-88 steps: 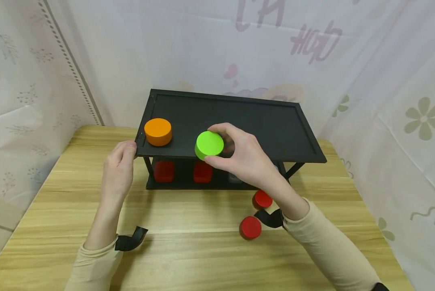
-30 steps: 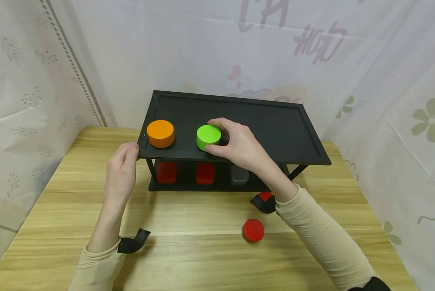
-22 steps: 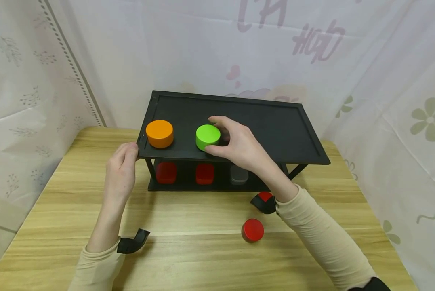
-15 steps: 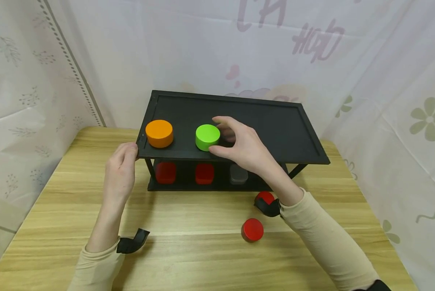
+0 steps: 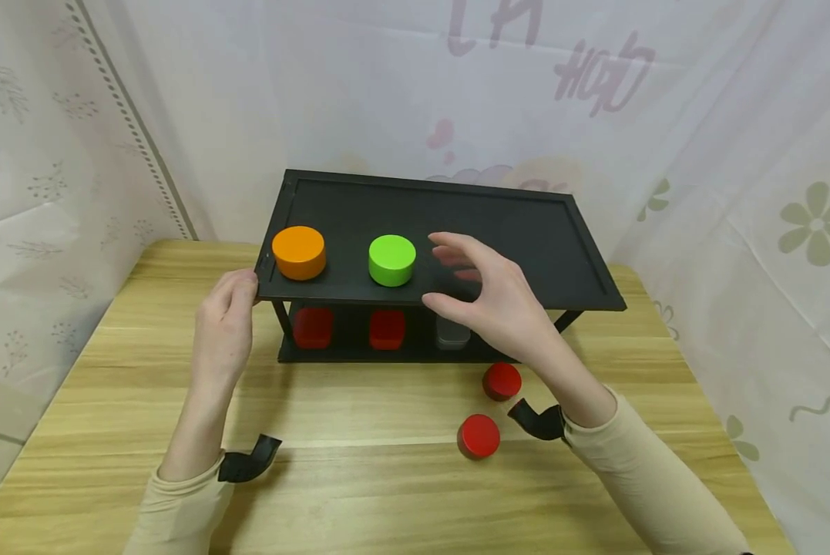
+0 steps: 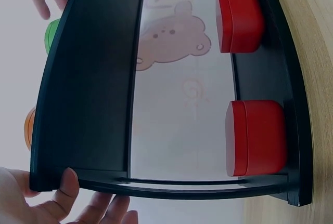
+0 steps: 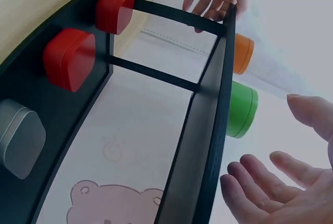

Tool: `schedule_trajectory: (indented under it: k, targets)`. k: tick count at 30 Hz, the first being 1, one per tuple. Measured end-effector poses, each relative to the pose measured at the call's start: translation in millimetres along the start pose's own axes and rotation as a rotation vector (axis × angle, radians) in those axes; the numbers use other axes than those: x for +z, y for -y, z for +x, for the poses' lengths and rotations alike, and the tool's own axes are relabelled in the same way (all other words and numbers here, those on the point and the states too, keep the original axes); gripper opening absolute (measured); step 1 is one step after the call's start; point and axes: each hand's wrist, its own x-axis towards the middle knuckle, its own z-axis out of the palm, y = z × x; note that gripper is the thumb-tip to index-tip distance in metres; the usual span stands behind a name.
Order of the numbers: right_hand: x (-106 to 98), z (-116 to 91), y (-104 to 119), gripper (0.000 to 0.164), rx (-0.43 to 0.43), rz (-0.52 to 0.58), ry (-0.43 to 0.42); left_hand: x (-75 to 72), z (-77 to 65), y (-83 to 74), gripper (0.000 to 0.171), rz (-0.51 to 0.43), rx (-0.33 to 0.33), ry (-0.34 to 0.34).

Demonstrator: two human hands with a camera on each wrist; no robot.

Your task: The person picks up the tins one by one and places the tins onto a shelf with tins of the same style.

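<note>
On the upper board of a black two-tier shelf (image 5: 456, 231) stand an orange round tin (image 5: 299, 253) and a lime-green round tin (image 5: 391, 260), side by side. My left hand (image 5: 223, 324) grips the board's front left corner; the left wrist view shows its thumb and fingers (image 6: 65, 193) around the edge. To the right of the green tin, my right hand (image 5: 491, 293) hovers with fingers spread and nothing in them. A gap separates it from the green tin (image 7: 242, 110) in the right wrist view.
On the lower board sit two red square tins (image 5: 314, 327) (image 5: 387, 329) and a grey square tin (image 5: 452, 333). Two red round tins (image 5: 502, 381) (image 5: 478, 437) lie on the wooden table (image 5: 359, 478) before the shelf, near my right forearm. A patterned cloth (image 5: 359, 85) hangs behind.
My right hand lowered the green tin onto the upper board, let go of it and drew back to the right. My left hand has stayed at the shelf corner.
</note>
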Motion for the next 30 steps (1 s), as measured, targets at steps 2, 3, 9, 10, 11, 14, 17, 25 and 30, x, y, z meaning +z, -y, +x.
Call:
schedule_trajectory:
  k: [2, 3, 9, 10, 11, 14, 17, 25, 30]
  targets:
    - [-3.0, -6.7, 4.3, 0.06, -0.003, 0.011, -0.012, -0.2, 0.0, -0.4, 0.049, 0.0, -0.003, 0.002]
    - [-4.6, -10.2, 7.7, 0.06, -0.001, 0.016, -0.019, -0.3, 0.1, -0.6, 0.049, 0.0, -0.005, 0.003]
    - [-16.3, -32.4, 27.3, 0.057, 0.008, 0.042, -0.052, -0.1, 0.3, -1.5, 0.049, 0.012, -0.001, -0.002]
    - [-17.7, -35.7, 27.9, 0.057, 0.003, 0.043, -0.057, -0.1, 0.4, -1.4, 0.049, 0.016, 0.0, -0.004]
    - [-18.9, -38.7, 28.1, 0.057, -0.003, 0.044, -0.061, 0.0, 0.5, -1.2, 0.049, 0.019, 0.0, -0.005]
    - [-21.2, -47.4, 26.2, 0.056, -0.016, 0.051, -0.069, -0.1, 0.8, -0.4, 0.048, 0.029, -0.006, -0.011]
    - [-20.9, -56.5, 21.4, 0.055, -0.012, 0.057, -0.066, -0.3, 0.9, 0.4, 0.048, 0.033, -0.011, -0.012]
    - [-11.8, -80.1, -11.8, 0.053, 0.007, 0.07, -0.092, -0.9, 1.2, 0.7, 0.048, 0.033, -0.018, 0.0]
    - [-3.8, -93.3, -42.7, 0.054, 0.018, 0.056, -0.097, -0.4, 1.4, 0.4, 0.047, 0.036, -0.014, -0.01]
